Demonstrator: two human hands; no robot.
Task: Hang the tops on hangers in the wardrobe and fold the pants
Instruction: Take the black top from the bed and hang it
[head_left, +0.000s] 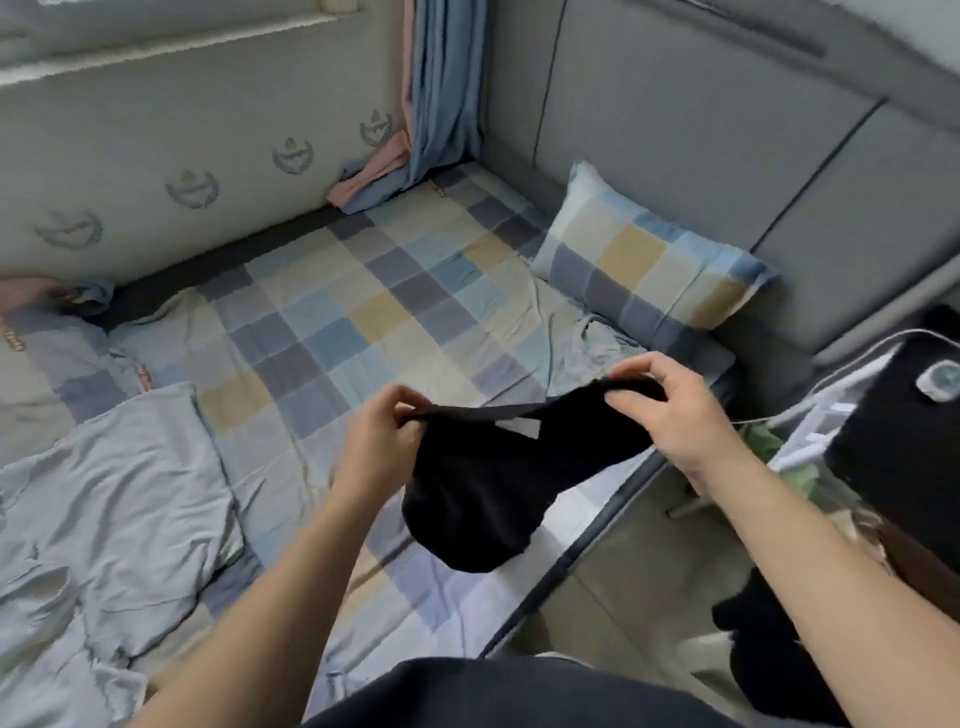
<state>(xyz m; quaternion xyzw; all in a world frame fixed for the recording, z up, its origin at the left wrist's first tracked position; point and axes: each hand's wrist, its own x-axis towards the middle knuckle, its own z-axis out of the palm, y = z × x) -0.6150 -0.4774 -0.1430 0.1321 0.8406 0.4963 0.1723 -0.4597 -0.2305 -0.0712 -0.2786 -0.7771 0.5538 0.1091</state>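
Observation:
A black garment (478, 493) hangs in the air above the right edge of the checked bed (332, 322). My left hand (379, 441) pinches its upper edge on the left. My right hand (675, 415) pinches the same edge on the right, so the edge is stretched between them and the rest sags in a bunch below. What kind of garment it is I cannot tell. A light grey garment (592, 348) lies crumpled on the bed beside the pillow. Another dark garment (753, 639) lies on the floor at the lower right.
A checked pillow (644, 260) leans against the grey padded headboard (727, 130). A pale blue quilt (104, 509) covers the bed's left side. Blue and pink curtains (431, 93) hang in the far corner. A black bedside unit (904, 426) with white cables stands at right.

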